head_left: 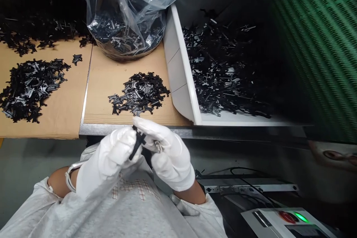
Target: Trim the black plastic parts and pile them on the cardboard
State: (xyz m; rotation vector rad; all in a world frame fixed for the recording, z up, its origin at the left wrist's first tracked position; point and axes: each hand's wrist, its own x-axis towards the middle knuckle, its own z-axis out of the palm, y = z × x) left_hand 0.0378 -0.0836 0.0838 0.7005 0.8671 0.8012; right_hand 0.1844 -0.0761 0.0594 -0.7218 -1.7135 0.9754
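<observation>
— One part held?
— Yes. Pinched between left hand and right hand, gloved, close together, over the lap, just below the table edge.
— Best grip, at a guess?
— Fingertips only, light; thin arms probably bend. Keep it tilted up, in plain sight. Mind the small metal piece in the right fingers. Stay near the pile.
</observation>
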